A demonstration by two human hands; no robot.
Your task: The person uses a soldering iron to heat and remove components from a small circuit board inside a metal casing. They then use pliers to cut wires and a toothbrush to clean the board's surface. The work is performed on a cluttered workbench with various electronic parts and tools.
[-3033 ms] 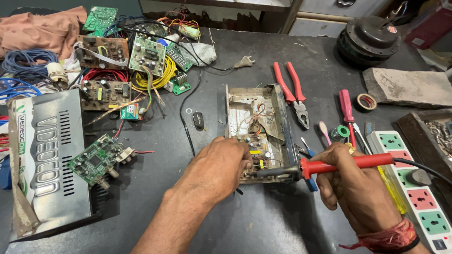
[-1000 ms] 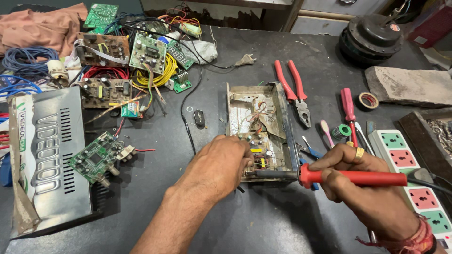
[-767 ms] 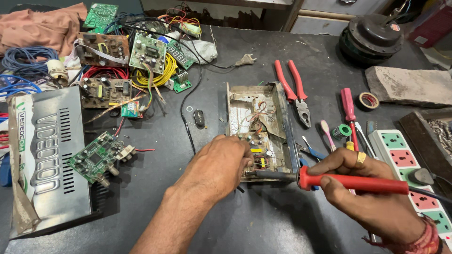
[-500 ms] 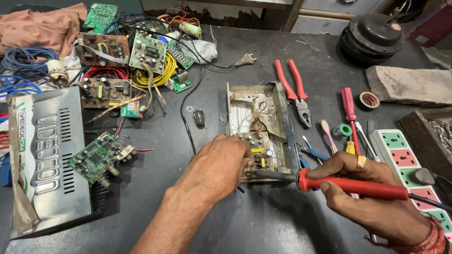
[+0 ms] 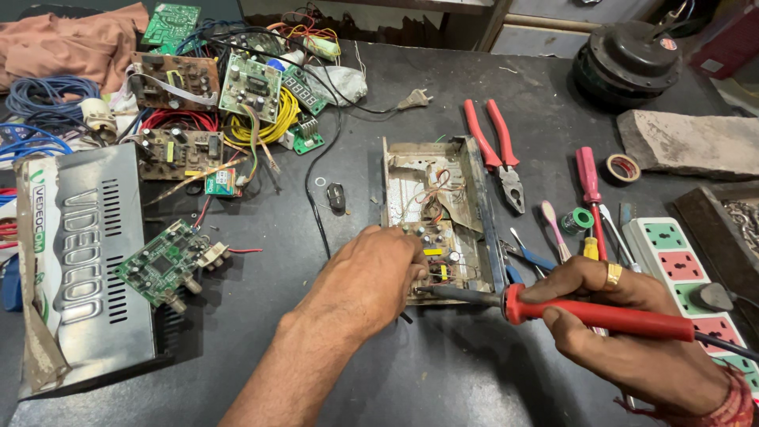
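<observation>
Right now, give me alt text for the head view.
The right hand holds a red soldering iron, tip at the board in an open metal chassis, where the left hand rests. Pliers, screwdrivers, circuit boards and a power strip lie around on the dark bench.

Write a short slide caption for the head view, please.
Right hand holds a red soldering iron to the board in an open metal case; left hand rests on the board.
</observation>
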